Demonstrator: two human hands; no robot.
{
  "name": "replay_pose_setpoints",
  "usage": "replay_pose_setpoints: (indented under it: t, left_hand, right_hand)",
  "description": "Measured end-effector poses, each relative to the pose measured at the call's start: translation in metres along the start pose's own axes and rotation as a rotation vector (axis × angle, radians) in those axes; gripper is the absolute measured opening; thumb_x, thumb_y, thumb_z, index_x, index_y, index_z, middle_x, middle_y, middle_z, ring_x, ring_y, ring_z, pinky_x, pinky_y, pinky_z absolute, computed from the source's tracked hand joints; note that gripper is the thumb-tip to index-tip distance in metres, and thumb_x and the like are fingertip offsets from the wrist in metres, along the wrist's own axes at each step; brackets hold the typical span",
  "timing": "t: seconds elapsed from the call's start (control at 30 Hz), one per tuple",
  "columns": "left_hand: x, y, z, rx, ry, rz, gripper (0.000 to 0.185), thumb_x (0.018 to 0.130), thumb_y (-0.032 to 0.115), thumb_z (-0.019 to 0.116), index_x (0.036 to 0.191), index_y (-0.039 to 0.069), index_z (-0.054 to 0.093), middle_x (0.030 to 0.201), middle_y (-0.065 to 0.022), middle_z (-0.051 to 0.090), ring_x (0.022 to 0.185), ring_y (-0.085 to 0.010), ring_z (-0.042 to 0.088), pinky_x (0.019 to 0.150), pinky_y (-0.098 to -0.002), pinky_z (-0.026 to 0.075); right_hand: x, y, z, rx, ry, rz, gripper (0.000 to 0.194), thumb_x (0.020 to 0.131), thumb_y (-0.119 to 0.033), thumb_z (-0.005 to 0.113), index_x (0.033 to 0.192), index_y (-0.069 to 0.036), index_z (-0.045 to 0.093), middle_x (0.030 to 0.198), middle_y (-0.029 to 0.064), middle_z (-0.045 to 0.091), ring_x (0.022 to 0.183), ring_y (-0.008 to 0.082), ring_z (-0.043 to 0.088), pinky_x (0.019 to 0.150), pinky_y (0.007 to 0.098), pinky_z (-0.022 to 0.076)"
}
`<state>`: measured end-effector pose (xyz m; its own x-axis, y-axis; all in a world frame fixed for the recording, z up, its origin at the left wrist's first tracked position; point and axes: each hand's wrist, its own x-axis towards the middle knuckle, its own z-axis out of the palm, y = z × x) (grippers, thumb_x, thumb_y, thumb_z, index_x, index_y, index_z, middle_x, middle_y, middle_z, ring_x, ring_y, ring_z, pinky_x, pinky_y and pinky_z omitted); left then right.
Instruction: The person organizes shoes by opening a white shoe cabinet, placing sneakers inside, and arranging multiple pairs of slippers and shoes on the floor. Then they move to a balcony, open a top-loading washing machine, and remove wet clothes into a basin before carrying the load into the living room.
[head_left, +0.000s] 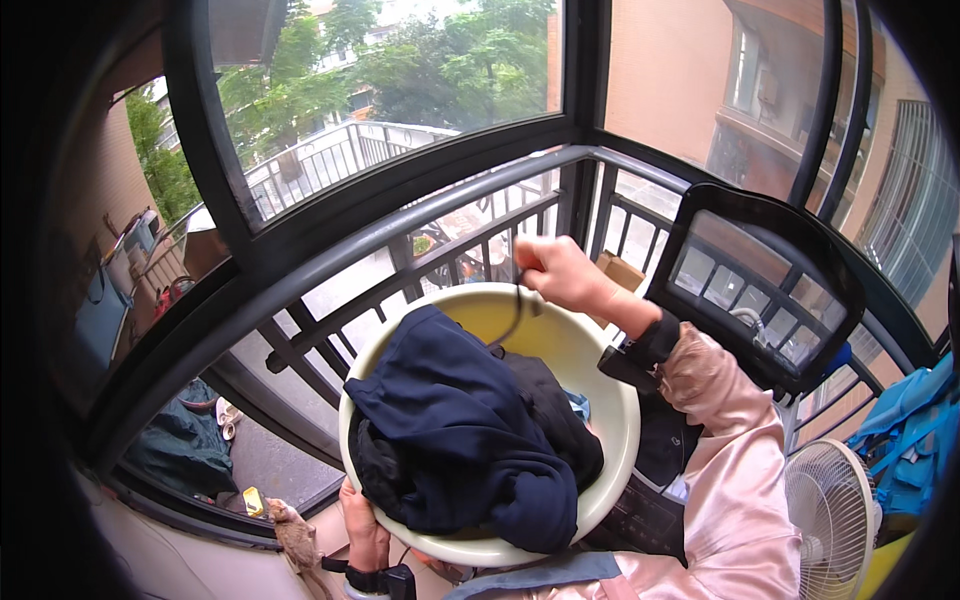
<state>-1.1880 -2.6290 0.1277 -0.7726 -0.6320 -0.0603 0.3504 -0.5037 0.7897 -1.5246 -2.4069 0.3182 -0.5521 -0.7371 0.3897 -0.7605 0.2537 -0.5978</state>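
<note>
A large pale-yellow plastic basin stands before me with clothes heaped in it. Navy-blue fabric lies on top, and a black garment bunches beside it. Something light blue shows at the basin's inner right. My left hand holds the basin's rim at the lower left. Above the basin's far side, my right hand, slightly blurred, pinches a thin dark cord that hangs down to the black garment. Where the cord ends is hidden among the clothes.
A metal railing and dark-framed windows run along the far side. At right are a black-framed panel, a white electric fan and a blue bag. A small tan furry animal is on the floor near my left hand.
</note>
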Motion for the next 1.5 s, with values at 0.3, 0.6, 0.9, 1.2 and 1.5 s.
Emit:
replay_pose_setpoints:
  t: [0.3, 0.6, 0.9, 1.2, 1.5]
  left_hand:
    - [-0.001, -0.002, -0.034, 0.014, -0.026, -0.012, 0.035, 0.086, 0.003, 0.061, 0.120, 0.000, 0.058, 0.112, -0.0126, 0.066, 0.096, -0.0233, 0.067, 0.084, -0.0338, 0.056]
    - [-0.019, 0.014, -0.034, 0.496, 0.089, 0.150, 0.041, 0.091, 0.011, 0.058, 0.130, 0.001, 0.050, 0.125, -0.0151, 0.057, 0.110, -0.0252, 0.059, 0.096, -0.0371, 0.049]
    - [-0.026, 0.024, -0.013, 0.815, 0.127, 0.193, 0.047, 0.093, 0.018, 0.056, 0.135, 0.002, 0.045, 0.132, -0.0157, 0.051, 0.118, -0.0258, 0.052, 0.102, -0.0382, 0.043]
    - [-0.024, 0.023, -0.024, 0.827, 0.038, 0.212, 0.052, 0.095, 0.024, 0.054, 0.141, 0.003, 0.039, 0.140, -0.0163, 0.045, 0.126, -0.0264, 0.046, 0.108, -0.0392, 0.038]
    - [-0.030, 0.024, -0.026, 1.140, -0.412, 0.558, 0.058, 0.098, 0.031, 0.051, 0.146, 0.004, 0.033, 0.147, -0.0169, 0.039, 0.134, -0.0269, 0.040, 0.114, -0.0403, 0.033]
  right_hand:
    - [-0.064, 0.014, -0.047, -0.264, -0.334, 0.209, 0.026, 0.077, -0.012, 0.069, 0.099, 0.002, 0.066, 0.094, 0.0200, 0.067, 0.100, 0.0319, 0.065, 0.084, 0.0386, 0.0526]
    - [-0.328, 0.248, 0.020, -0.486, -0.744, 1.168, 0.119, 0.055, -0.045, 0.090, 0.150, -0.024, 0.021, 0.154, 0.0187, 0.022, 0.132, 0.0467, 0.037, 0.097, 0.0541, 0.0436]
    - [-0.413, 0.353, 0.144, -0.369, -0.663, 1.220, 0.085, 0.064, -0.034, 0.086, 0.139, -0.034, 0.046, 0.157, 0.0216, 0.014, 0.132, 0.0515, 0.035, 0.095, 0.0591, 0.0449]
    - [-0.356, 0.259, -0.026, -0.321, -0.064, 1.041, 0.039, 0.063, -0.011, 0.063, 0.102, -0.014, 0.071, 0.098, 0.0138, 0.070, 0.095, 0.0349, 0.066, 0.083, 0.0394, 0.0531]
    - [-0.243, -0.007, -0.228, 0.356, 1.049, 0.250, 0.007, 0.073, -0.004, 0.057, 0.078, -0.006, 0.060, 0.066, -0.0012, 0.054, 0.055, 0.0095, 0.050, 0.052, 0.0235, 0.0407]
